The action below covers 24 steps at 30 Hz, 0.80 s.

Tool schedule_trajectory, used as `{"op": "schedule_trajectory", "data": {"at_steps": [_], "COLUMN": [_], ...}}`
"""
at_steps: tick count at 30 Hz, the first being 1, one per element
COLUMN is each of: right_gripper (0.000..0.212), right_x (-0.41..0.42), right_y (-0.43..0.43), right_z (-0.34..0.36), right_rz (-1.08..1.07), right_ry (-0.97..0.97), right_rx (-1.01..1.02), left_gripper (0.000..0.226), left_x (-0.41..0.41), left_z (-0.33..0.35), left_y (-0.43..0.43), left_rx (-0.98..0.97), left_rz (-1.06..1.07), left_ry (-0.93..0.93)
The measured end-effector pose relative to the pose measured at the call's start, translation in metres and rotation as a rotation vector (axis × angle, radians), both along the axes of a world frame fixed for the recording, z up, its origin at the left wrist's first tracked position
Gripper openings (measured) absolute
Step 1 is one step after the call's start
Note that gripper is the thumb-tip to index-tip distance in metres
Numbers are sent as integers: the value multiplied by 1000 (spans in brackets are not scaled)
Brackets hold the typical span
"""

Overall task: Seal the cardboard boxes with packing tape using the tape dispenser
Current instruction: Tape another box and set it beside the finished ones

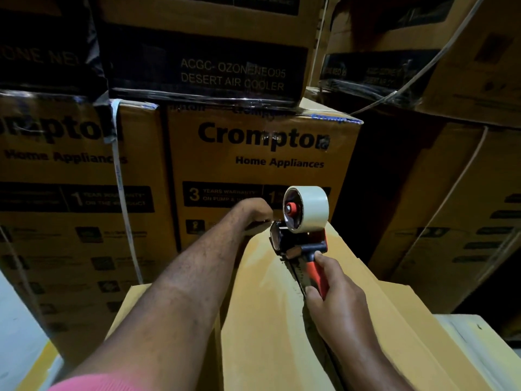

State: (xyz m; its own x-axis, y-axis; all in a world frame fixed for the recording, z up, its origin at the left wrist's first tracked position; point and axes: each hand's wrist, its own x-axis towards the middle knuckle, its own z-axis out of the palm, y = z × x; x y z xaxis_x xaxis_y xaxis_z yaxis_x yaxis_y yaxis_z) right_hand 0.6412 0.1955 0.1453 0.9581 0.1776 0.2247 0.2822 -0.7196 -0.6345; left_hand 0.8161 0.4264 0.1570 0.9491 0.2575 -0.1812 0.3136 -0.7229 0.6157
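Tape dispenser (pixel 298 244): black frame with a red handle, set on the centre seam near the 12 o'clock end of the box top, handle pointing back toward 6 o'clock.
Tape roll (pixel 310 207): pale roll on a red hub, upright above the frame.
Right hand (pixel 335 300): grip closed tight round the red handle.
Left hand (pixel 255 210): at the box's far edge, just beside the dispenser at its 10 o'clock. The wrist bends down over the edge and the fingers are hidden, so its grip cannot be told.
Cardboard box (pixel 262 320): plain brown, flaps down, dark seam running from 6 to 12 o'clock under the dispenser.
Printed cartons (pixel 253 153): stacked behind at 12 o'clock, marked "Crompton Home Appliances".
Upper carton (pixel 203 71): rests on them, reads "DESERT AIR COOLER".
Strap (pixel 119 179): white, running down a carton at 10 o'clock.
Sleeve (pixel 93 383): pink, at 7 o'clock.
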Motion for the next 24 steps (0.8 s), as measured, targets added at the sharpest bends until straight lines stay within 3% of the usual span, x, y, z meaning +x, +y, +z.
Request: {"op": "schedule_trajectory", "data": {"at_steps": [3,6,11,14,16,18,20,24], "right_gripper": [61,62,62,62,62,63,63,63], "right_x": [3,4,3,1,1,2,1,1], "right_y": [1,3,11,11,9,7,8,10], "right_z": [3,7,12,12,12,12,12,13], "right_rz": [31,62,95,89,85,85,89,99], "right_ry": [51,45,28,37,47,62,73,86], "right_rx": [-59,-117,-134,-122,-117,-114,-103,-111], "left_gripper": [20,2,25,17,23,11,20,13], "left_x": [2,-5,-18,-16,-12,-11,-8,-6], "left_z": [-7,-13,-17,-18,-18,-16,-15,-16], "left_y": [-1,2,3,0,-2,-4,-5,-7], "left_rx": [-32,11,107,111,125,79,37,63], "left_rz": [40,9,-101,-47,13,76,136,96], "left_ry": [-124,-220,-147,-165,-179,-165,-165,-215]}}
